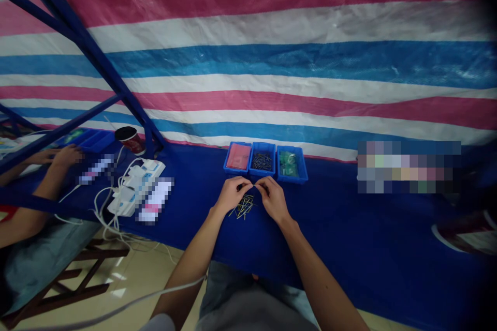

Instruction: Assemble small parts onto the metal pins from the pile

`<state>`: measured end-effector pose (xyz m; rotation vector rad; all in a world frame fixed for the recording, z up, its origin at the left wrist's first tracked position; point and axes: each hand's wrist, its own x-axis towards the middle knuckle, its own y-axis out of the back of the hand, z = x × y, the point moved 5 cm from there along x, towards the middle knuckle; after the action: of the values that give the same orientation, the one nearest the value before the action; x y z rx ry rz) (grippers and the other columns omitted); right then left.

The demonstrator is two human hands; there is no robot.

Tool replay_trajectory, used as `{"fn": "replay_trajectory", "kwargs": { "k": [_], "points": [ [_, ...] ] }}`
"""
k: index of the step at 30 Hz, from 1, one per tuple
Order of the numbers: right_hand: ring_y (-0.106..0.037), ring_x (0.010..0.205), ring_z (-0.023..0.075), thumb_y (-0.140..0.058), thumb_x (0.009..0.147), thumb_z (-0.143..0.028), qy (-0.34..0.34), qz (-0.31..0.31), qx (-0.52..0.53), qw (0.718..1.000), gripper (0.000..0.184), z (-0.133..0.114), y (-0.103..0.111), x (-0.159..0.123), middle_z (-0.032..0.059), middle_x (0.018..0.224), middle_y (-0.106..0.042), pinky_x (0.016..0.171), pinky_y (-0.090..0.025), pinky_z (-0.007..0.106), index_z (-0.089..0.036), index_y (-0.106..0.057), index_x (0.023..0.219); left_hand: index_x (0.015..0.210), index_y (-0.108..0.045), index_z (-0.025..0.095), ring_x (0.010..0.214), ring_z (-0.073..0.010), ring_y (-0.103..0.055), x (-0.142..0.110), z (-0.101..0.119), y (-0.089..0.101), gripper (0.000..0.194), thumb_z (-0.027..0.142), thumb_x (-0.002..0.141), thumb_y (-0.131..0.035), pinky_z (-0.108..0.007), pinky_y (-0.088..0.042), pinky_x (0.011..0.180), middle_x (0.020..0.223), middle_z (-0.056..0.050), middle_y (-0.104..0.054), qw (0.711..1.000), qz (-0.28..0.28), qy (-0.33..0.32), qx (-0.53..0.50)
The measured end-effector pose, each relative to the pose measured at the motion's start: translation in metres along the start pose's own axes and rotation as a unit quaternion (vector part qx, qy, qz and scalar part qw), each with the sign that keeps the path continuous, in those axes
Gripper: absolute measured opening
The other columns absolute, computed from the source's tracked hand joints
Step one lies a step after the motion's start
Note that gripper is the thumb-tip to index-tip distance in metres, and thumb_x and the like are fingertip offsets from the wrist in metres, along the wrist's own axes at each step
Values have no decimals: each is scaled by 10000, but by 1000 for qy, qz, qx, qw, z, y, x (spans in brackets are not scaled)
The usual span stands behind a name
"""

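My left hand (234, 192) and my right hand (272, 198) meet over the table, both closed in a pinch. Between their fingertips is a small thin piece (254, 184), too small to make out clearly. Just below the hands lies a loose pile of thin screw-like pieces (243, 208), dark and yellowish-green. Beyond the hands stand three blue bins in a row. The left bin holds pink flat packets (238, 156), the middle one dark screws (262, 161), the right one green small pieces (288, 164) that look bagged.
White power strips (135, 186) with tangled cables lie left on the blue table (334, 238), near a blurred phone-like patch (156, 200). A dark-lidded cup (130, 139) stands behind. Another person's arm (50, 186) works at far left, past blue frame bars (97, 64). Another cup-like object (468, 232) sits right.
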<state>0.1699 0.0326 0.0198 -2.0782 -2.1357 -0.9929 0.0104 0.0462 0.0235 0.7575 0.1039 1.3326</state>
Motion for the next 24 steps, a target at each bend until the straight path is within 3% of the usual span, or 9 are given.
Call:
{"fn": "replay_trajectory", "kwargs": {
  "k": [24],
  "points": [
    [-578,768,191,-436,1009,-335,0,-4,-26,1000,270,2,-1,-1,42,824,-589,716,-437,300,-216,-581,814,887,-733,169,673,-139,-577,0,0,-1,261,387,923,-594,-250,-414,653,772,-39,-682,1000,-1,3,-1]
  ]
}}
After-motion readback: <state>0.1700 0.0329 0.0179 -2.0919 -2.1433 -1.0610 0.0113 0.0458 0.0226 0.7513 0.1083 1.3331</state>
